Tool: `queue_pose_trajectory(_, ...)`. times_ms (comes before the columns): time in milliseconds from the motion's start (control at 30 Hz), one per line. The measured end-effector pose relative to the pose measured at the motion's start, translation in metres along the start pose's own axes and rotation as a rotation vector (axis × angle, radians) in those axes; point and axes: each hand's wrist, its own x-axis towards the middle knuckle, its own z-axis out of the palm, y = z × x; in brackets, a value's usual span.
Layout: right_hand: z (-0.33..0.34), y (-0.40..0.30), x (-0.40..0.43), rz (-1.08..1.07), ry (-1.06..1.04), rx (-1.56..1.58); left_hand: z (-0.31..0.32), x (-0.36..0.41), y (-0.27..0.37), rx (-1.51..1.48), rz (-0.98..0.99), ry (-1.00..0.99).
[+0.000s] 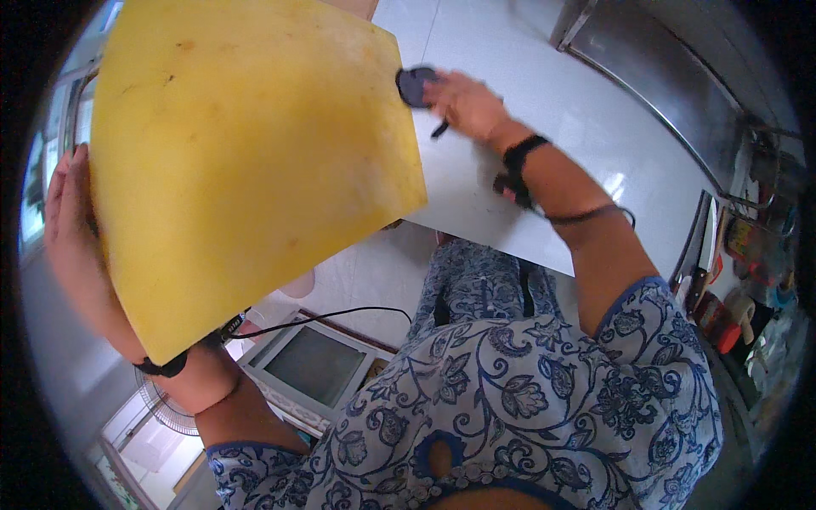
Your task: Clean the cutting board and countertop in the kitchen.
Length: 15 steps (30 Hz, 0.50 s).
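Note:
A large yellow board (255, 166), stained in a few places, fills the upper left of the head view. It is held up at a tilt, with its near edge out past the white tabletop (574, 146). My left hand (73, 197) grips its left edge, fingers along the outside; part of that hand is behind the board. At the board's right edge, my right hand (468, 105) holds a dark grey, rounded object (417, 87). Motion blur hides what that object is, and a short black piece (440, 129) shows below it. Black straps with cables circle both wrists.
A steel-framed panel (656, 76) stands at the far right of the tabletop. Knives (701, 274) and other kitchen items crowd the right side. Low on the left are a framed dark panel (319, 363) and a wire-guarded fan (166, 405).

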Motion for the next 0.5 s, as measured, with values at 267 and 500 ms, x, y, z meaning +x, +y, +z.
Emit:
queue_pose_trajectory(267,0.035,-0.049,-0.092,-0.293,-0.187,0.12,0.04,0.032,-0.02,-0.173,-0.091,-0.124)
queue_pose_trajectory(500,-0.001,-0.004,-0.095,-0.169,-0.194,0.587,0.033,0.04,-0.03,-0.078,-0.124,-0.169)
